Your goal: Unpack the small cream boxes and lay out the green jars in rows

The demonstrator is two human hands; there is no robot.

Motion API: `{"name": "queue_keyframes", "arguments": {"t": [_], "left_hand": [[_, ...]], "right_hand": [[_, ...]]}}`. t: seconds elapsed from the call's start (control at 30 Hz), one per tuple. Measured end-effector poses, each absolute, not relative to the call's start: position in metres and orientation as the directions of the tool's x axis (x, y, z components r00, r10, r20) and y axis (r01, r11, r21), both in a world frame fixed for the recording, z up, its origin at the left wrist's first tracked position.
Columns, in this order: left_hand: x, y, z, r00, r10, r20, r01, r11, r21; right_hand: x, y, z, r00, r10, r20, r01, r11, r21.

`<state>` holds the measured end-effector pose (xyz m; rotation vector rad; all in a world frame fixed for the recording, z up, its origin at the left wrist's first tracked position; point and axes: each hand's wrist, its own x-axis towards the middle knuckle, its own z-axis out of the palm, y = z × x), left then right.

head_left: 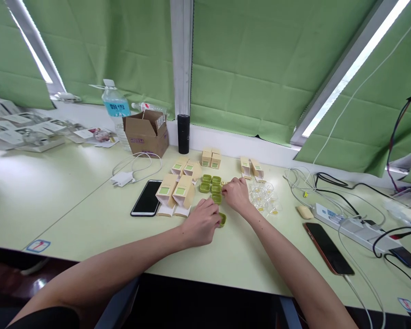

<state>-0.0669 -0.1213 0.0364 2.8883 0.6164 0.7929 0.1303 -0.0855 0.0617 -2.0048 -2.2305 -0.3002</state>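
In the head view my left hand (202,223) is closed at the side of a small green open-topped container (222,220), its fingertips on the rim. My right hand (237,195) is pinched, knuckles up, just right of several matching green containers (216,188) standing in two columns; what its fingertips hold is hidden. Small yellow pieces (225,183) lie by those fingertips. Right of the right hand is a cluster of clear plastic cups (264,197) with yellow bits inside. Opened cream cardboard boxes (184,191) stand left of the containers.
Closed cream boxes (211,158) and two opened ones (251,168) stand further back. A phone (147,198) lies at left, another phone (329,248) at right by a power strip (349,227) with tangled cables. A black flask (183,134), brown carton (146,133) and water bottle (116,109) line the wall.
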Motion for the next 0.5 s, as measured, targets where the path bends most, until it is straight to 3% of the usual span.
{"name": "queue_keyframes", "arguments": {"t": [0.23, 0.5], "left_hand": [[-0.079, -0.103, 0.058, 0.677, 0.463, 0.572, 0.492, -0.863, 0.116], [-0.083, -0.079, 0.061, 0.646, 0.604, 0.468, 0.646, -0.759, 0.088]], "right_hand": [[0.130, -0.086, 0.060, -0.086, 0.974, 0.212, 0.995, 0.071, 0.077], [0.127, -0.085, 0.056, -0.084, 0.971, 0.223, 0.992, 0.062, 0.107]]}}
